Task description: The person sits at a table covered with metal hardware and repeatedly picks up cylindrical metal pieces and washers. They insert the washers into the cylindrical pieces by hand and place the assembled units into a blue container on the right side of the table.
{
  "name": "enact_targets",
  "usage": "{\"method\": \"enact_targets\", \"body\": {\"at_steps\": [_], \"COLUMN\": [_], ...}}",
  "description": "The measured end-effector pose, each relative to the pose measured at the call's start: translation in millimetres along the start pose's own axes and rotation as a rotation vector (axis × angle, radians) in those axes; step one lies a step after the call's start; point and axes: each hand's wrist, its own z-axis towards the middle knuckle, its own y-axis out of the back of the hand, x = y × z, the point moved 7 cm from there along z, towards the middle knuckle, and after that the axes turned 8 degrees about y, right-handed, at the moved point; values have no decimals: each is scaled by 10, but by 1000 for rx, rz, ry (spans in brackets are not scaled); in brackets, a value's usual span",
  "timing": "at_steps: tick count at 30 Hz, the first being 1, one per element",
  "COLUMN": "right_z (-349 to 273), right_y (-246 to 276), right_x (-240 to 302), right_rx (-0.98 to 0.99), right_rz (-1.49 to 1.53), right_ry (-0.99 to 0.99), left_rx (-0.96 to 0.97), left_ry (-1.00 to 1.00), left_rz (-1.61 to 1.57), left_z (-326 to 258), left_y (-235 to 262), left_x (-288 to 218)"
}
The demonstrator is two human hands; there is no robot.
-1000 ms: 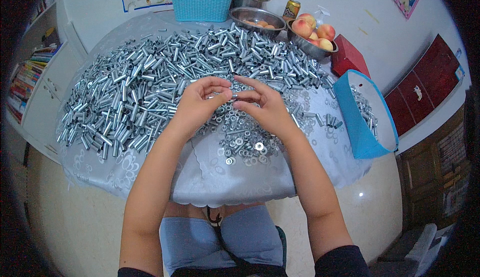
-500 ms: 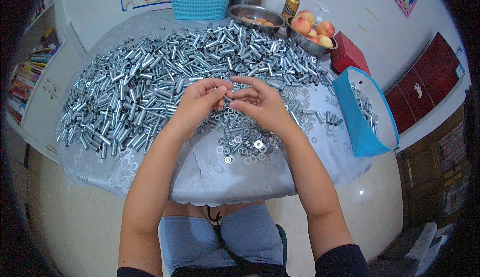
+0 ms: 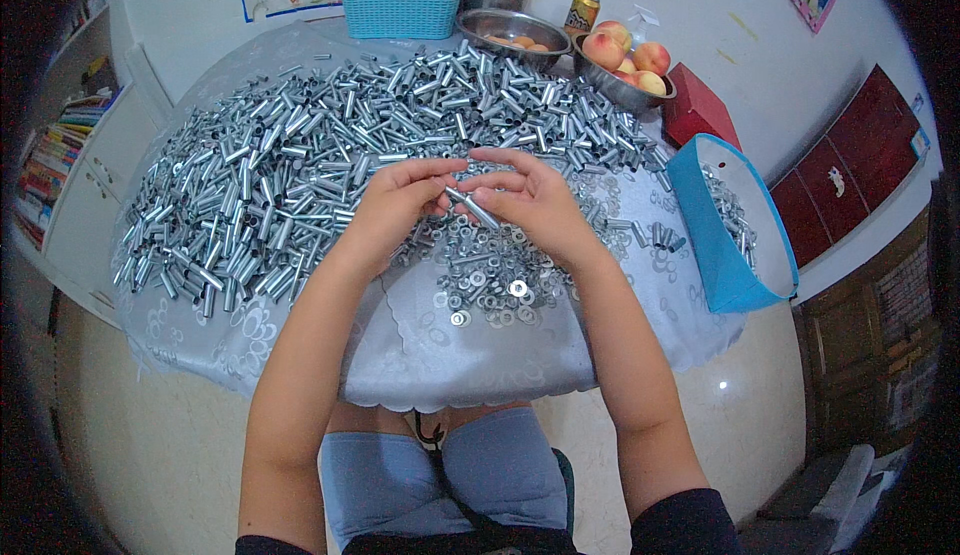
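Over the middle of the table, both hands meet at a shiny metal sleeve point(image 3: 472, 207), held slantwise with its lower end toward me. My left hand point(image 3: 398, 207) is closed in a pinch at its upper left end; the fingertips hide that end. Against the sleeve's side rests the thumb of my right hand point(image 3: 540, 209), with the fingers curled beyond it. Beneath the hands lies a loose heap of washers and nuts point(image 3: 490, 285). Behind and to the left spreads a large pile of similar metal sleeves point(image 3: 270, 175).
A blue fabric bin point(image 3: 715, 245) with metal parts stands at the right edge of the tablecloth point(image 3: 450, 370). Along the back are a turquoise basket point(image 3: 402, 13), a metal bowl of eggs point(image 3: 475, 25), a can point(image 3: 581, 15), a bowl of peaches point(image 3: 630, 100) and a red box point(image 3: 700, 110).
The sleeve now shows plainly between my hands, pointing down to the right; before, it was mostly hidden by the fingers. My right hand has shifted slightly.
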Motion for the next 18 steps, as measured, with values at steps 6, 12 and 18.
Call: {"method": "enact_targets", "body": {"at_steps": [6,12,18], "right_z": [-20,-40,-39], "right_y": [3,70,155], "right_x": [47,-110,-97], "right_rx": [60,37,29], "right_rz": [79,128,-104], "right_ry": [49,-144,-92], "left_rx": [-39,-41,-112], "left_ry": [-90,-107,-138], "left_rz": [37,55,94], "left_z": [-7,-11,-28], "left_y": [32,35,92], "left_x": [-72,-77,-115]}}
